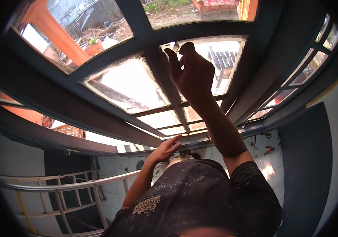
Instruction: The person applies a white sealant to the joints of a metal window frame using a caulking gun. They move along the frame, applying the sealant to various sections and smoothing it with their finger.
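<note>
A dark T-shirt (192,197), dusted with pale smudges, fills the bottom of the view. The left hand (164,151) is low and nearest, its fingers stretched out and slightly apart, gripping nothing; they point up and right toward the window's sill, and whether they touch it I cannot tell. The right arm reaches up ahead, and the right hand (194,73) is in front of a bright pane with its fingers bent and the thumb raised apart from them. It is too dark to tell whether the fingertips pinch anything or press on the window.

The dark-framed window (141,39) stands upright directly ahead of the person. Its long axis runs top to bottom, as does its central bar (158,65), which slants down and rightward in this bent view, just left of the right hand.

Off to the left, a silver ladder (60,187) lies slantwise across the view, above pale floor tiles (113,165). Beyond the glass are a slatted chair (223,60), an orange post (56,29) and, farther out, a red patterned seat (218,4).
</note>
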`<move>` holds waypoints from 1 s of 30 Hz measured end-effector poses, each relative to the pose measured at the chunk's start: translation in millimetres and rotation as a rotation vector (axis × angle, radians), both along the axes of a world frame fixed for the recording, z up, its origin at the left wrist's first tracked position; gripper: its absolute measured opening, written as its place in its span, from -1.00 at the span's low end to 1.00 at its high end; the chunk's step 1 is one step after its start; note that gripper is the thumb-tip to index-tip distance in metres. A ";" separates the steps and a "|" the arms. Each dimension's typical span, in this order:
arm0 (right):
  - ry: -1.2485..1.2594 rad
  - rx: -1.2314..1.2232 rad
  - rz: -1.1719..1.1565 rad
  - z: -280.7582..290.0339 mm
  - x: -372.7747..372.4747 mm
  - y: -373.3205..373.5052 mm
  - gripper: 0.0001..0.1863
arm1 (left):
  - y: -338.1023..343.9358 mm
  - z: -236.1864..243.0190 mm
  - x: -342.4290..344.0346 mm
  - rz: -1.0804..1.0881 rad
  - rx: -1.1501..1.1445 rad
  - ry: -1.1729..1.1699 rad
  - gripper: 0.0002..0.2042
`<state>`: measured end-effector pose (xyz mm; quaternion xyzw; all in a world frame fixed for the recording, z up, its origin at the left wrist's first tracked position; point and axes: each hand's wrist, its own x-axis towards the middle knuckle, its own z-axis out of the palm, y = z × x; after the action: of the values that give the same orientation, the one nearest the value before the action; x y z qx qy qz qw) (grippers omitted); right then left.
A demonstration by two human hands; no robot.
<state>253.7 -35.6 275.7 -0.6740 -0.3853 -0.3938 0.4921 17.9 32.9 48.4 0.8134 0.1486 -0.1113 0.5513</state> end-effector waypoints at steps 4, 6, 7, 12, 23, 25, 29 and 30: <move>0.167 0.028 0.172 7.3 -3.2 0.6 -0.85 | -7.7 -10.8 -8.5 -0.013 -0.025 0.064 -0.38; 0.216 0.043 0.212 6.8 7.1 -11.6 -0.84 | -11.3 -17.0 -17.5 0.011 -0.042 0.069 -0.39; 0.231 0.048 0.221 1.3 15.4 -19.7 -0.83 | -13.9 -15.8 -22.5 0.027 -0.027 0.070 -0.40; 0.213 0.128 0.206 -23.8 43.0 -82.8 -0.82 | -6.7 -60.6 -54.7 0.073 -0.117 0.063 -0.43; 0.521 0.311 -0.181 -42.0 23.0 -187.1 -0.89 | 13.0 -22.1 -24.9 0.054 -0.226 -0.029 -0.41; 0.565 0.288 -0.144 -44.2 6.3 -196.0 -0.89 | 16.5 5.9 0.4 -0.027 -0.153 -0.121 -0.37; 0.467 0.275 -0.019 -53.2 -16.1 -190.9 -0.89 | 9.3 83.8 69.0 -0.146 -0.096 -0.341 -0.37; 0.463 0.330 -0.013 -54.3 -19.0 -185.4 -0.86 | 2.9 107.0 87.7 -0.174 -0.038 -0.425 -0.38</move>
<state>234.7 -220.9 221.4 -0.6595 -0.1890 -0.2897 0.6674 105.6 35.7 155.5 0.8178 -0.0439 0.0128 0.5736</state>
